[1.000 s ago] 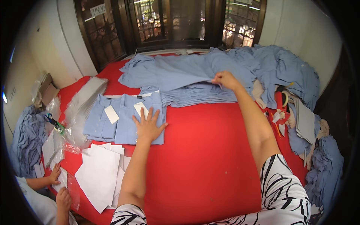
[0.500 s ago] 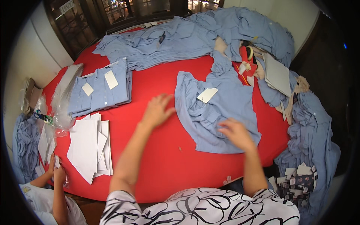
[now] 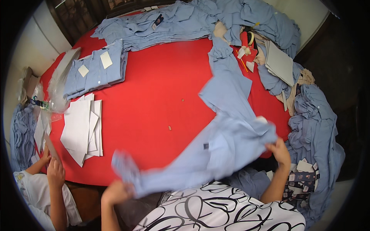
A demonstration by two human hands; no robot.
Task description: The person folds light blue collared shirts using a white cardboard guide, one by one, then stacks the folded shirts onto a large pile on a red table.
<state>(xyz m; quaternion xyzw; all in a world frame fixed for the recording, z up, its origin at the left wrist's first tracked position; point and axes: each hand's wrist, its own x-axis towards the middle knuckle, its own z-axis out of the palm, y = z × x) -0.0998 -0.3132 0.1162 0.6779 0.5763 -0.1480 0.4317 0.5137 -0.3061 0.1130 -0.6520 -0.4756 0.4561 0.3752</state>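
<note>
A light blue shirt [image 3: 223, 146] is stretched across in front of me, lifted off the table at its near side and smeared by motion. My left hand [image 3: 116, 192] is closed on one end of it, near the table's front edge. At the right, my right hand [image 3: 279, 153] grips the shirt's other side with fingers wrapped round the cloth. The far part of the shirt still rests on the red table [image 3: 162, 88]. A small dark label [image 3: 206, 146] shows on the cloth. Folds hide how the collar lies.
Folded blue shirts [image 3: 96, 67] with white tags lie at the left, near white sheets [image 3: 81, 127] and clear plastic bags [image 3: 61, 75]. Shirt piles [image 3: 169, 29] line the far edge and the right side [image 3: 316, 119]. A co-worker's hands [image 3: 56, 171] hold a pale strip at lower left.
Both my hands have taken hold of the shirt. It has been pulled up and toward me, stretched out to the left. The white tag on its front has gone from sight.
</note>
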